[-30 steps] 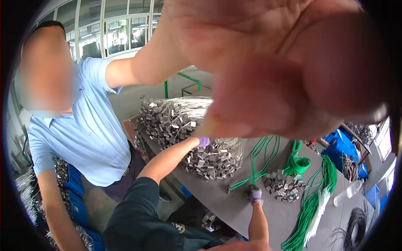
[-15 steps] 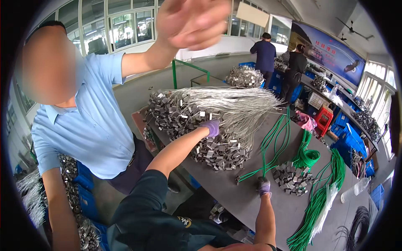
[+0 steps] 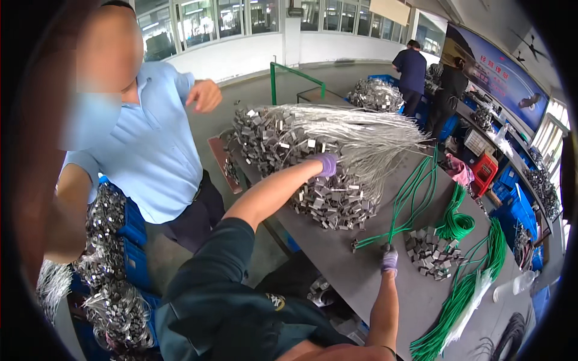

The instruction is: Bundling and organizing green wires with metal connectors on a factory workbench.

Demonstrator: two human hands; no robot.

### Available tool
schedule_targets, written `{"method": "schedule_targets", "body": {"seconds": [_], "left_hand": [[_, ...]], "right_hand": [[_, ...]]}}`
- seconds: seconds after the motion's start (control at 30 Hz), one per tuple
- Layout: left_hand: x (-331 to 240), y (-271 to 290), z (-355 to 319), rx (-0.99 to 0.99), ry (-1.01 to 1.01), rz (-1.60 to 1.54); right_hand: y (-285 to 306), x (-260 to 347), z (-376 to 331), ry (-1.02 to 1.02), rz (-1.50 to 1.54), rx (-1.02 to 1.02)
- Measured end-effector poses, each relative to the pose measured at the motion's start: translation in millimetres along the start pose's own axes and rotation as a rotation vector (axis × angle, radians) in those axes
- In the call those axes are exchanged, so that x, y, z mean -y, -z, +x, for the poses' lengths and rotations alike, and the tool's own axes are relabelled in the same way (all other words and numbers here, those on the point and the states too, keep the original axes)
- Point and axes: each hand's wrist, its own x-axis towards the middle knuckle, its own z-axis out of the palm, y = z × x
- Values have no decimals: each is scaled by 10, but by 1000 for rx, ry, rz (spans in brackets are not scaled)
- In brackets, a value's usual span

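My left hand, in a purple glove, rests on a big heap of small metal blocks with silver wires fanning off to the right. Its fingers are mostly hidden. Closer to me, my right hand, also gloved, is closed on a few green cables near their block ends. Those cables loop away from me across the grey table. Just right of that hand lies a smaller pile of metal blocks, with a coiled green bundle behind it.
A person in a light blue shirt stands close on the left, one hand raised. Blue crates of metal parts line the left. Green and white bundles, a clear bottle and black cable lie right. Two people work far back.
The blue-shirted person's raised hand has dropped away from in front of my view. The view has shifted slightly. My hands stay at the same heap and green cables.
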Motion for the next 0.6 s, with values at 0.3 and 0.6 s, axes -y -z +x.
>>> {"method": "schedule_targets", "body": {"seconds": [0.3, 0.6], "left_hand": [[-54, 53, -132, -45, -152, 463], [-36, -110, -167, -587, -23, -626]], "right_hand": [[-68, -317, 24, 50, 48, 24], [263, 23, 38, -358, 733, 327]]}}
